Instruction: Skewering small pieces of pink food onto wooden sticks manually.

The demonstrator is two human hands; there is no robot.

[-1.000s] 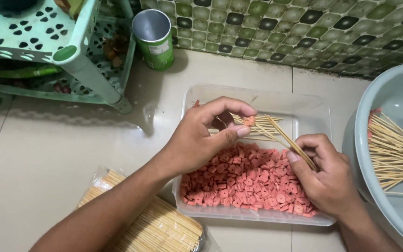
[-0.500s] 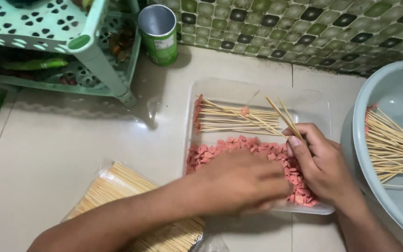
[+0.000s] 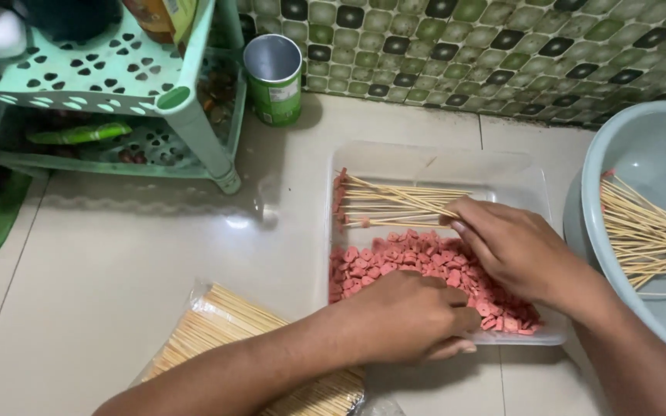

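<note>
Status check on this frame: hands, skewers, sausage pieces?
Left hand down in pink sausage pieces. Right hand on skewers in clear tray. Nothing blocking.

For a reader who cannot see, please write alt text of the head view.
Two hands work in a clear tray of pink sausage slices: the left hand lies on the slices, the right hand touches the skewers laid in the tray. A bag of skewers, a basin and a can stand around.
</note>
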